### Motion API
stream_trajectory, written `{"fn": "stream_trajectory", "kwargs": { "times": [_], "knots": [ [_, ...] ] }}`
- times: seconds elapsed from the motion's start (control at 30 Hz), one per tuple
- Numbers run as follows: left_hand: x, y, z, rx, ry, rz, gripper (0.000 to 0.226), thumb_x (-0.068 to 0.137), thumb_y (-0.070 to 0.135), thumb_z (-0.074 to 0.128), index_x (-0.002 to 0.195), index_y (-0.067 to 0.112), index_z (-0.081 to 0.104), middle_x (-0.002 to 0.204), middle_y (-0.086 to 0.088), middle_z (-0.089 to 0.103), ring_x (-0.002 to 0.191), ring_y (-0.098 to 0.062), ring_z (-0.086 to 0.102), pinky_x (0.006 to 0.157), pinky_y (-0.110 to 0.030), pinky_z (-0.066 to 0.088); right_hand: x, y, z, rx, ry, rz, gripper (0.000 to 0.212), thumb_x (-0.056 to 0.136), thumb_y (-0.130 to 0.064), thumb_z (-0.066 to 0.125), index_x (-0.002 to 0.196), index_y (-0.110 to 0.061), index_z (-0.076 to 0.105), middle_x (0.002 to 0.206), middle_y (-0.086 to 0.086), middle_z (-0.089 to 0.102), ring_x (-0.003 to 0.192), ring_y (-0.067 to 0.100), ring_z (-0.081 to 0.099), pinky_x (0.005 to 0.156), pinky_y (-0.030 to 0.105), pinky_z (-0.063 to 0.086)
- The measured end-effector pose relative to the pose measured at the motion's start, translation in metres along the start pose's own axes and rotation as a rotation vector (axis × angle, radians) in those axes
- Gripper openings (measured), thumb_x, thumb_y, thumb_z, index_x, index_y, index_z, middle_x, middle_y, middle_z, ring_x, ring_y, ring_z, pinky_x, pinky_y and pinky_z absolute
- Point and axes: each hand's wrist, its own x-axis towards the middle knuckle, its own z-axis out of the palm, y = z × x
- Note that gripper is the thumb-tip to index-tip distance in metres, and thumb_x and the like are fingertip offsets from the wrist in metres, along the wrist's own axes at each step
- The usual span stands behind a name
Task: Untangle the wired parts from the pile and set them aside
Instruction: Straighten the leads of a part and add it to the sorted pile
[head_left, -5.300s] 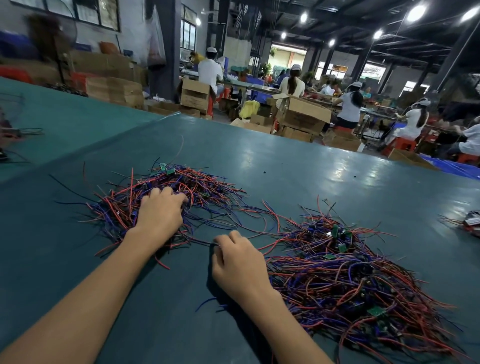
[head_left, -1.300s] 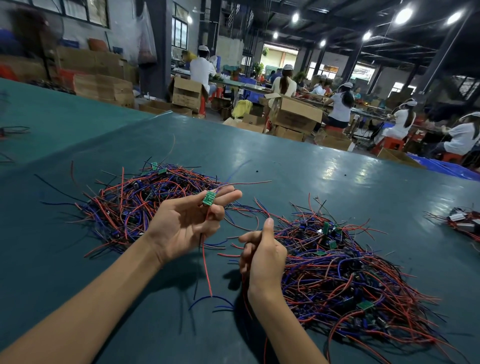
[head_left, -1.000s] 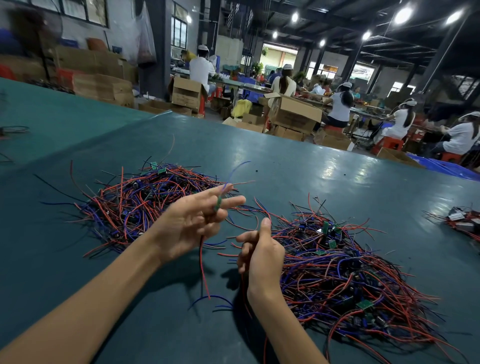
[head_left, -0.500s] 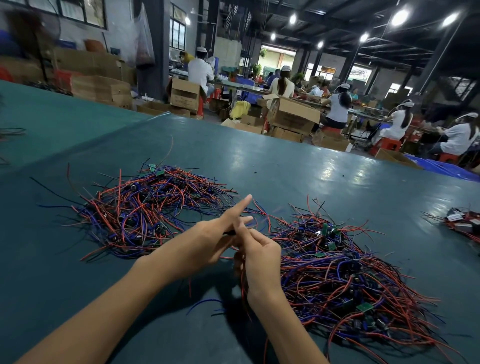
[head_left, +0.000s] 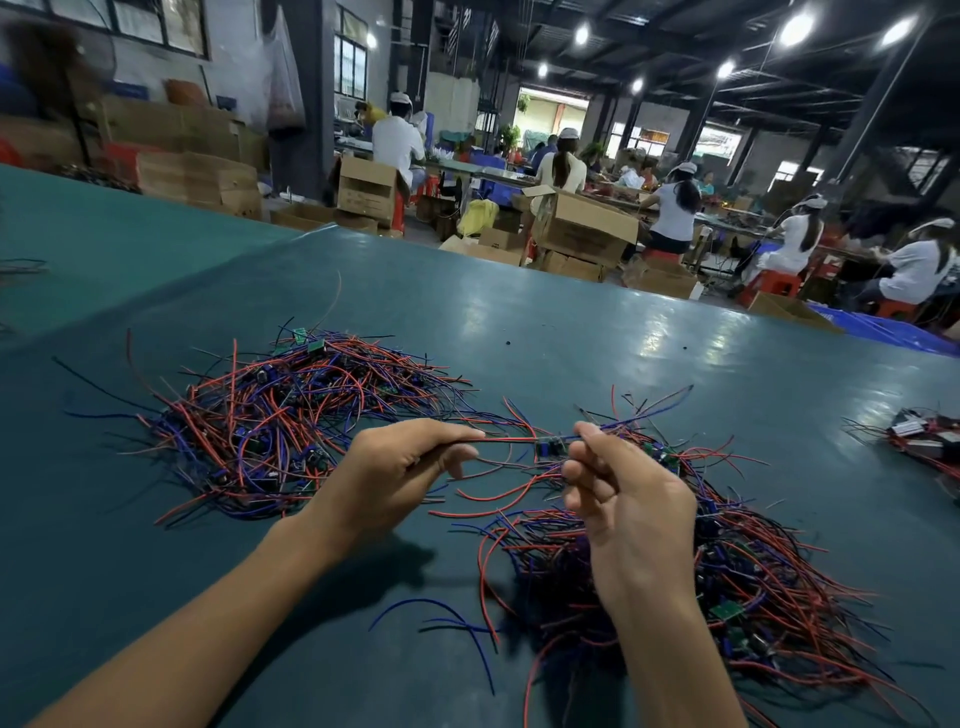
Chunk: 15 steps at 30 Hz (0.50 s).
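The left hand (head_left: 400, 470) pinches a wired part's (head_left: 549, 447) red and black leads. The right hand (head_left: 626, 499) pinches its other end, by the small board. The part stretches between them above the table (head_left: 571, 338), between the left pile (head_left: 280, 415) and the right pile (head_left: 753, 582).

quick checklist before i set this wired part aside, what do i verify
1. Left hand pinches the wired part by its wires: ok.
2. Right hand pinches it on the other side: ok.
3. Its wires run straight between the hands: ok.
4. Part free of the right pile: cannot tell; loose wires cross beneath it.
5. Left pile lies just beyond the left hand for setting down: ok.
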Motion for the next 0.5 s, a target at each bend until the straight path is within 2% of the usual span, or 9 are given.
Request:
{"fn": "stream_trajectory", "kwargs": {
  "times": [0.1,0.2,0.23,0.27,0.37,0.43,0.5],
  "knots": [
    [-0.001,-0.003,0.000,-0.097,0.006,-0.056,0.024,0.092,0.021,0.068,0.111,0.009,0.076,0.079,0.010,0.073,0.072,-0.001,0.067,0.068,-0.014,0.048,-0.012,-0.002,-0.005,0.005,-0.017,0.029,0.011,0.085,-0.008,0.073,0.077,-0.004,0.079,0.074,0.013,0.071,0.057,0.015,0.067,0.040,0.021,0.046],
    [-0.004,-0.009,0.002,-0.175,-0.001,-0.160,0.021,0.091,0.026,0.070,0.109,0.018,0.077,0.074,0.008,0.073,0.063,-0.022,0.067,0.055,-0.037,0.050,-0.018,-0.014,-0.009,-0.001,0.003,-0.003,0.008,0.087,-0.006,0.072,0.082,0.000,0.075,0.075,0.014,0.072,0.061,0.018,0.070,0.041,0.022,0.048],
    [-0.005,-0.011,0.003,-0.166,-0.001,-0.172,0.019,0.091,0.027,0.071,0.108,0.020,0.077,0.073,0.008,0.073,0.060,-0.025,0.065,0.052,-0.040,0.049,-0.019,-0.022,-0.012,-0.008,0.031,-0.033,0.008,0.088,-0.006,0.071,0.085,0.001,0.074,0.074,0.014,0.072,0.061,0.019,0.071,0.041,0.022,0.049],
    [-0.006,-0.013,0.004,-0.151,-0.008,-0.177,0.018,0.091,0.027,0.071,0.107,0.020,0.077,0.072,0.010,0.072,0.058,-0.023,0.064,0.050,-0.038,0.048,-0.018,-0.030,-0.018,-0.012,0.065,-0.066,0.008,0.088,-0.005,0.071,0.086,0.002,0.072,0.073,0.013,0.073,0.060,0.018,0.071,0.041,0.021,0.049],
    [-0.007,-0.015,0.005,-0.095,-0.070,-0.163,0.019,0.091,0.025,0.071,0.105,0.016,0.078,0.072,0.014,0.070,0.061,-0.005,0.066,0.057,-0.016,0.048,-0.010,-0.062,-0.042,0.005,0.151,-0.109,0.006,0.088,-0.006,0.069,0.085,0.000,0.070,0.071,0.008,0.073,0.061,0.014,0.072,0.044,0.018,0.050],
    [-0.009,-0.013,0.004,-0.027,-0.143,-0.134,0.019,0.092,0.027,0.070,0.105,0.015,0.078,0.079,0.014,0.070,0.068,-0.003,0.067,0.064,-0.016,0.050,-0.003,-0.077,-0.061,0.017,0.175,-0.063,0.005,0.089,-0.007,0.067,0.085,-0.004,0.068,0.070,0.005,0.074,0.063,0.011,0.073,0.047,0.016,0.051],
    [-0.009,-0.009,0.001,0.112,-0.207,-0.054,0.022,0.096,0.031,0.067,0.106,0.015,0.078,0.083,0.012,0.069,0.074,-0.004,0.064,0.067,-0.023,0.053,0.005,-0.083,-0.079,0.000,0.193,0.002,0.005,0.091,-0.006,0.064,0.087,-0.004,0.066,0.069,0.004,0.074,0.063,0.010,0.073,0.049,0.014,0.052]
  ]
}}
